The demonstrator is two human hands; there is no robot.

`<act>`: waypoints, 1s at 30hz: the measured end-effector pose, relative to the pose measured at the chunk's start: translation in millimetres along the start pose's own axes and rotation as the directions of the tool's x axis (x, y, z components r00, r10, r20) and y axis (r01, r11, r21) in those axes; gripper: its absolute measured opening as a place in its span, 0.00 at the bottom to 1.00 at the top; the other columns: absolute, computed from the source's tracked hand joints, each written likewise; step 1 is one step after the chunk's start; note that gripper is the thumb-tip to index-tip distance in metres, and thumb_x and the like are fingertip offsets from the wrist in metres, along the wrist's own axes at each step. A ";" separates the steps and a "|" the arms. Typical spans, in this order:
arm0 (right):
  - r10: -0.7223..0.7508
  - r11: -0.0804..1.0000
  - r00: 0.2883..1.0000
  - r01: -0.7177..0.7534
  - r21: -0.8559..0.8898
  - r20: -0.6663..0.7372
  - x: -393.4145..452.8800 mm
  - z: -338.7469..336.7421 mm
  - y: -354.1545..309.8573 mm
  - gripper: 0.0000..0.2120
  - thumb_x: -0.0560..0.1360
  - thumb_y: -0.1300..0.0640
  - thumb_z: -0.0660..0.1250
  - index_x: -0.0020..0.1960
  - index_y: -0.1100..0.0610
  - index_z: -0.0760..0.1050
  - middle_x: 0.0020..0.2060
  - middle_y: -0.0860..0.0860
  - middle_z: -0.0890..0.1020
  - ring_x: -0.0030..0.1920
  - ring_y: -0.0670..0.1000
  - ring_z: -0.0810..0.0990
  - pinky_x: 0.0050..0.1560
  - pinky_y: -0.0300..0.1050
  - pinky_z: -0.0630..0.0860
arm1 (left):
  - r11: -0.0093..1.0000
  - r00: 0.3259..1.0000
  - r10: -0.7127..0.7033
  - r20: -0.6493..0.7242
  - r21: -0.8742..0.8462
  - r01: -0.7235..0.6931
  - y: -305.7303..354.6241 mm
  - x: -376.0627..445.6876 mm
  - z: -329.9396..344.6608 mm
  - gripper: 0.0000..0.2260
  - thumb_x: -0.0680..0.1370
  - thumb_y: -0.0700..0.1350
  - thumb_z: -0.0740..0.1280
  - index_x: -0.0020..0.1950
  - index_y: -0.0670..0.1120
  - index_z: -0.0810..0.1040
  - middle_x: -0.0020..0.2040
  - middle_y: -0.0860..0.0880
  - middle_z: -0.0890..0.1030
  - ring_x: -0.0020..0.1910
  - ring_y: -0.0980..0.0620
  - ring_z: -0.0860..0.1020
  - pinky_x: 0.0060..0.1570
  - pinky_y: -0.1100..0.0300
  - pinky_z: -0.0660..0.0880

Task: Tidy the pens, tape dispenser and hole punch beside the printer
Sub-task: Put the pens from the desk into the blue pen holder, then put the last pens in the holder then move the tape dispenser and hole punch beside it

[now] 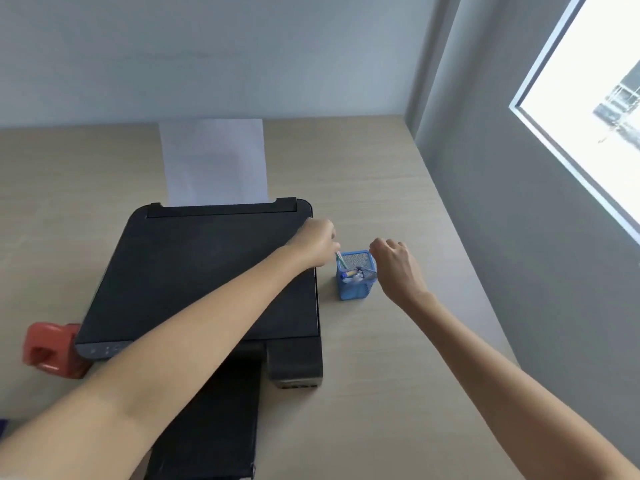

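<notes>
A blue mesh pen cup (353, 287) stands on the desk just right of the black printer (204, 268), with several pens (353, 273) lying inside it. My left hand (317, 242) reaches across the printer's right edge and pinches a light-coloured pen (340, 259) whose lower end is in the cup's left corner. My right hand (398, 268) hovers at the cup's right rim, fingers curled, with nothing visible in it. A red hole punch (52, 349) sits on the desk at the printer's front left corner. No tape dispenser can be picked out.
White paper (214, 161) stands up from the printer's rear feed. The printer's output tray (207, 417) sticks out toward me. The wooden desk (398, 375) ends at a grey wall (519, 237) on the right, with a window above. A dark purple object (2, 431) peeks in at the left edge.
</notes>
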State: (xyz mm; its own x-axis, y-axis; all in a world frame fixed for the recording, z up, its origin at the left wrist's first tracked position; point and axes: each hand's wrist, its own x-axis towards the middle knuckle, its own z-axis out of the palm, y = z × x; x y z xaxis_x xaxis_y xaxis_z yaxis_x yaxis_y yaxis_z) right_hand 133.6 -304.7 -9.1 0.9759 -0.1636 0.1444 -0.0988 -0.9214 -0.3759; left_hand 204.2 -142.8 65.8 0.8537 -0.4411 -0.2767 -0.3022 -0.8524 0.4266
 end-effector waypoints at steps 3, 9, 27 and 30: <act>-0.027 0.995 0.997 0.033 0.092 -0.067 -0.9 -12.1 -24.8 0.07 0.77 0.66 0.59 0.48 0.64 0.75 0.41 0.62 0.80 0.41 0.62 0.74 0.39 0.48 0.65 | 0.987 0.994 0.055 -0.092 -0.143 -0.068 -22.0 -41.5 -28.0 0.11 0.78 0.42 0.65 0.40 0.36 0.79 0.39 0.38 0.79 0.37 0.45 0.73 0.41 0.59 0.70; -0.193 0.944 0.976 0.212 0.254 -0.096 -16.6 -22.3 -130.5 0.08 0.78 0.61 0.59 0.44 0.60 0.76 0.37 0.58 0.80 0.36 0.62 0.76 0.39 0.51 0.72 | 0.880 0.983 -0.097 -0.156 -0.476 0.012 -125.5 -140.6 -68.6 0.07 0.78 0.45 0.67 0.54 0.48 0.82 0.45 0.53 0.85 0.42 0.59 0.85 0.40 0.63 0.80; -0.331 0.943 0.695 0.228 0.241 0.638 -144.2 130.0 -393.2 0.09 0.76 0.63 0.59 0.47 0.64 0.77 0.43 0.60 0.82 0.43 0.60 0.80 0.41 0.47 0.77 | 0.686 0.707 -0.703 0.080 -0.186 0.703 -421.1 -334.4 72.8 0.13 0.76 0.50 0.64 0.53 0.41 0.76 0.54 0.42 0.81 0.52 0.42 0.80 0.44 0.54 0.74; -0.182 0.982 0.664 0.160 0.101 0.726 -165.1 160.7 -395.1 0.10 0.77 0.63 0.58 0.50 0.67 0.77 0.41 0.58 0.75 0.42 0.55 0.74 0.42 0.44 0.71 | 0.664 0.693 -0.716 0.084 -0.228 0.712 -425.8 -330.1 96.0 0.16 0.77 0.43 0.65 0.64 0.40 0.71 0.62 0.42 0.75 0.58 0.42 0.78 0.52 0.52 0.77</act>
State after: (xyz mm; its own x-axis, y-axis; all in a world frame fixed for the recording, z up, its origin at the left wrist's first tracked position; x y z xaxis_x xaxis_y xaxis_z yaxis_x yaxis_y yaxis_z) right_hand 42.8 143.0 -31.5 0.8067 0.3153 -0.4997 0.0785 -0.8954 -0.4382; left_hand 10.4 338.8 -107.2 0.7728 0.2807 -0.5692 0.5042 -0.8162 0.2821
